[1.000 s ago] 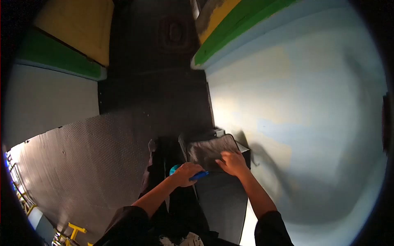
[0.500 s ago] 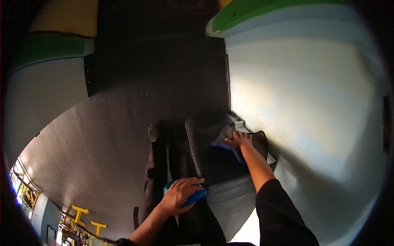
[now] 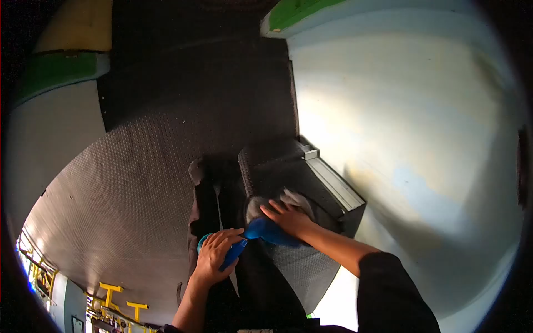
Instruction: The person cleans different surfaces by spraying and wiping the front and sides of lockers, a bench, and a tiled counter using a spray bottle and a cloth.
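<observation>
My left hand [image 3: 215, 252] is curled over a blue and teal object [image 3: 234, 254] above my dark-trousered leg. The hand covers most of it, so its kind cannot be made out. My right hand [image 3: 286, 218] lies with fingers stretched and apart on a grey and blue cloth [image 3: 272, 232], pressing it down. The cloth is bunched on a bench-like block covered in black textured matting [image 3: 277, 172]. Some of the cloth's grey part shows beyond the fingers, while its blue part lies under the palm and toward my left hand.
A pale metal rail [image 3: 336, 183] runs along the block's right side, beside a white wall [image 3: 377, 111]. Dark studded flooring [image 3: 133, 188] spreads to the left and ahead. Yellow metal frames [image 3: 111, 294] stand at the lower left.
My right hand has drawn the cloth nearer and to the left across the block, uncovering the rail. My left hand has shifted slightly left with the blue and teal object.
</observation>
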`<state>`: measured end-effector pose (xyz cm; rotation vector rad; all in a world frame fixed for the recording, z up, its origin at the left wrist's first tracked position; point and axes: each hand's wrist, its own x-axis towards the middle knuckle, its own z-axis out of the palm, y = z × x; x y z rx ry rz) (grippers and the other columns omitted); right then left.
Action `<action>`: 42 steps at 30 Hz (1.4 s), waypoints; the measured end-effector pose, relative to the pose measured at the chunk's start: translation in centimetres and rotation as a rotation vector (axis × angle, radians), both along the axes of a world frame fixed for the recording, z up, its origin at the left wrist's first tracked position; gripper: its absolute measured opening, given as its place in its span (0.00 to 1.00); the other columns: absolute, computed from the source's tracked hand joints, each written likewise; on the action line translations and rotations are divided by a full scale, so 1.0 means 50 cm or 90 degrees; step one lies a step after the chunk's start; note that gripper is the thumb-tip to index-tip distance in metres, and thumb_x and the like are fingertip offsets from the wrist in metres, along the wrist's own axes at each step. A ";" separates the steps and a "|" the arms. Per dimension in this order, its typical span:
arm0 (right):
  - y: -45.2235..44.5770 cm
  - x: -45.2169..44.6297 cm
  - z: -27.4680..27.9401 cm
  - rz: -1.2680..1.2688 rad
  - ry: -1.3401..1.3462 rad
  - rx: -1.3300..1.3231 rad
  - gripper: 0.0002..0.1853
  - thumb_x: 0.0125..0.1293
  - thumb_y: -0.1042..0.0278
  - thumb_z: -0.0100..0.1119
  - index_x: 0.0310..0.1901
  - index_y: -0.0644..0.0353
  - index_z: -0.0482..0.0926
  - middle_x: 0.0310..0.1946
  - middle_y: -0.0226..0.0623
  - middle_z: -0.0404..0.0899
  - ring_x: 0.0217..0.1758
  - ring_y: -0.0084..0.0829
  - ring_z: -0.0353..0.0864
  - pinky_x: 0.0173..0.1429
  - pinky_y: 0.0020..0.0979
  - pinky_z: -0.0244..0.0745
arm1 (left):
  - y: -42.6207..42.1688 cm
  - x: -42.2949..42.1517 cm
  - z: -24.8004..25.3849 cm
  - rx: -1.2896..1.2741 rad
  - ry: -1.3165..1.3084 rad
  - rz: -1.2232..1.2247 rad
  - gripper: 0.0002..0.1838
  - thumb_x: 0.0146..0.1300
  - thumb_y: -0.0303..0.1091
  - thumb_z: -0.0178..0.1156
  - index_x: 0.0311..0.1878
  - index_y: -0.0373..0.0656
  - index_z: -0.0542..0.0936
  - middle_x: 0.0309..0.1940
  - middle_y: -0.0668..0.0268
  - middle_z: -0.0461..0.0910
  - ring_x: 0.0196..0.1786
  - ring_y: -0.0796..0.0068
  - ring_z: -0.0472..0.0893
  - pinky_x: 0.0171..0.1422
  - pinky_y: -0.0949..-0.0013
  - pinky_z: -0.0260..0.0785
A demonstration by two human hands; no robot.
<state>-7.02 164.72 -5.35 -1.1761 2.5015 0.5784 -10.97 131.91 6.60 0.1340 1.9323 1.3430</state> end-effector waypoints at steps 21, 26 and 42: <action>-0.127 0.027 0.267 -0.773 -0.496 -0.345 0.42 0.72 0.47 0.58 0.79 0.62 0.59 0.79 0.46 0.62 0.84 0.57 0.54 0.80 0.53 0.63 | 0.007 0.069 0.042 0.055 0.143 0.039 0.34 0.47 0.22 0.66 0.63 0.41 0.73 0.65 0.48 0.78 0.63 0.46 0.81 0.65 0.45 0.73; -0.049 0.113 0.355 -0.655 -0.207 -0.328 0.37 0.75 0.47 0.53 0.77 0.65 0.63 0.78 0.51 0.63 0.83 0.56 0.56 0.78 0.60 0.61 | 0.014 0.084 0.058 0.037 0.178 0.009 0.33 0.47 0.22 0.67 0.62 0.41 0.75 0.67 0.50 0.77 0.64 0.46 0.80 0.68 0.46 0.71; -0.038 0.457 0.333 -0.942 -0.157 -0.321 0.31 0.69 0.63 0.61 0.69 0.69 0.69 0.70 0.64 0.67 0.75 0.62 0.65 0.74 0.61 0.62 | 0.187 0.215 0.101 0.054 0.031 -0.392 0.31 0.56 0.30 0.71 0.66 0.50 0.78 0.78 0.58 0.60 0.76 0.51 0.69 0.77 0.47 0.65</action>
